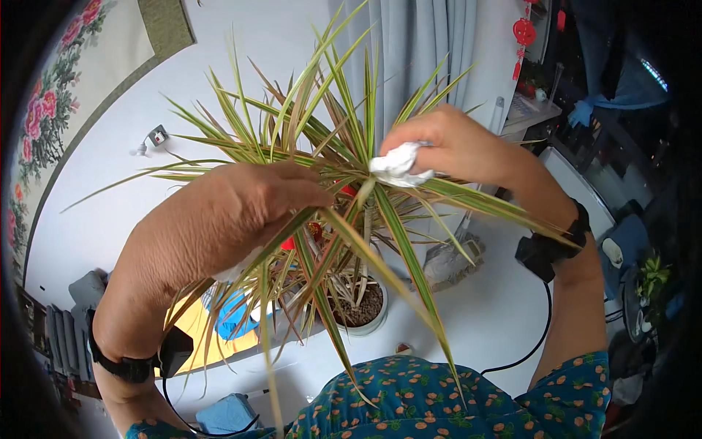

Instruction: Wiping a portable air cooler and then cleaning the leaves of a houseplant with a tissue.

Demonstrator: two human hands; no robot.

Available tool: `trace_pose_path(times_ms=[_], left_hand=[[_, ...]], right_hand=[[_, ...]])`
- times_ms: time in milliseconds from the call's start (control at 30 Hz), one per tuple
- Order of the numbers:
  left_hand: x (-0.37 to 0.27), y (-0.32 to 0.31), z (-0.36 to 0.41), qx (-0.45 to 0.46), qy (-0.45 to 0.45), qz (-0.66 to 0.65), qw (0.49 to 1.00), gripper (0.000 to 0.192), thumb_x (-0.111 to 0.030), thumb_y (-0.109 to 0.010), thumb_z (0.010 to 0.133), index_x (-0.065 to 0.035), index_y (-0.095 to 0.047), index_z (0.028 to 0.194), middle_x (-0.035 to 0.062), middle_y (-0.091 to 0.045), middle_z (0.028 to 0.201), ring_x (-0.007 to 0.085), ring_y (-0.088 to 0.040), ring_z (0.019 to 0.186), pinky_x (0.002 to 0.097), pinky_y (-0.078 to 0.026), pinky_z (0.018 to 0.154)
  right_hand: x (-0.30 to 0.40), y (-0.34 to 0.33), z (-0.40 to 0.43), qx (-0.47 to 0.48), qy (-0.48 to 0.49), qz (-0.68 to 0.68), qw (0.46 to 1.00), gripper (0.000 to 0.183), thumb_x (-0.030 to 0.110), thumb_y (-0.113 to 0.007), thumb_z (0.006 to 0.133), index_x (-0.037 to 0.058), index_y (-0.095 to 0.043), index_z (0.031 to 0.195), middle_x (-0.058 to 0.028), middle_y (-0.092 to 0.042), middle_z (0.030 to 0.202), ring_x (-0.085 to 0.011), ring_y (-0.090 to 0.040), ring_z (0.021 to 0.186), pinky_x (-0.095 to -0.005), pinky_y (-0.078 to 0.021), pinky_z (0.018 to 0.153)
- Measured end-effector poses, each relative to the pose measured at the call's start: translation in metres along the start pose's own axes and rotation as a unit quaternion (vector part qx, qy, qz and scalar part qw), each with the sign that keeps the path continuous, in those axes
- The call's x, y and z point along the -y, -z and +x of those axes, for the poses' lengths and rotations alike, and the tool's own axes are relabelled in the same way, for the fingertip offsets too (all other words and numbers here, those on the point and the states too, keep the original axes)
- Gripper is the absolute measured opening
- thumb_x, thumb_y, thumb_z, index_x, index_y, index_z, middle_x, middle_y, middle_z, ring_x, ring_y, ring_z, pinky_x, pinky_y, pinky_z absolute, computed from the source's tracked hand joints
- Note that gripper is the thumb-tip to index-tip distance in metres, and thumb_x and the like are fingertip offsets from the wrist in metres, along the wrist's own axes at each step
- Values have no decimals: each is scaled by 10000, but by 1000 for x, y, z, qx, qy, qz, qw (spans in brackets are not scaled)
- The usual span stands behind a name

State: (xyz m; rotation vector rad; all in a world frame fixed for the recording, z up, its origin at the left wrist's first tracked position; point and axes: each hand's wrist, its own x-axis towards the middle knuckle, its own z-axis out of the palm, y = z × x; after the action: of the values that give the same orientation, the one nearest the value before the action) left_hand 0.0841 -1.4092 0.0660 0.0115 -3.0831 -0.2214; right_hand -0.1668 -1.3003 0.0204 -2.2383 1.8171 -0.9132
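A tall potted dracaena point(403, 252) with long, narrow green leaves edged in red and yellow stands before me. My right hand point(447, 142) pinches a crumpled white tissue or cloth point(399, 164) against the leaves near the crown's centre. To the left of it, my left hand point(279, 192) is among the leaves with its fingers at the base of a drooping leaf; the hand's underside is hidden, so its grip is unclear. A bit of something white shows beneath that hand. Below, the stems rise from soil in a round pale pot point(364, 328). Red ornaments hang among the stems.
A grey-blue curtain point(428, 60) hangs behind the plant. A wall socket point(158, 135) is at the left. Behind the pot lies a plastic-wrapped bundle point(454, 260). A blue box-like object point(227, 414) is near my left elbow. Black cables run from the devices strapped to both wrists.
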Motion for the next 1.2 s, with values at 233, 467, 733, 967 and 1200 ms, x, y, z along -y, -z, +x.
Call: trace_pose_path(times_ms=[233,467,733,967,1200], left_hand=[[4,-5,-18,1,38,12,999,302,-2,-607,757,-47,-624,1055,133,-634,1011,295,-631,886,350,-497,741],[15,-4,-42,-89,62,9,994,266,26,-586,775,-52,-634,1024,131,-630,844,297,-620,746,334,-481,640],[26,20,-82,-202,144,23,968,294,106,-528,704,40,-623,974,168,-626,814,237,-630,760,287,-472,700],[58,59,-60,-199,170,17,965,173,-41,-527,825,20,-636,944,84,-621,756,106,-568,683,235,-454,638],[81,25,-6,-93,98,141,981,343,26,-506,815,-72,-600,1130,132,-650,1010,270,-627,921,337,-497,832]], right_hand=[[-9,28,-35,15,-65,29,997,313,62,-588,679,-9,-654,978,-111,-672,850,-160,-607,741,-272,-468,692],[-14,54,-68,28,-90,19,995,308,23,-599,669,19,-663,971,-55,-671,846,-114,-592,757,-248,-465,678],[-34,99,-97,-107,-197,-39,974,269,24,-571,689,-14,-646,945,-31,-636,812,-94,-568,735,-222,-451,673],[-18,78,-9,-213,3,-50,976,276,57,-550,715,3,-646,968,-49,-644,810,-105,-585,750,-255,-468,707],[-1,11,86,-76,-9,37,996,265,42,-549,769,43,-651,1014,-51,-653,827,-109,-595,777,-261,-472,707]])
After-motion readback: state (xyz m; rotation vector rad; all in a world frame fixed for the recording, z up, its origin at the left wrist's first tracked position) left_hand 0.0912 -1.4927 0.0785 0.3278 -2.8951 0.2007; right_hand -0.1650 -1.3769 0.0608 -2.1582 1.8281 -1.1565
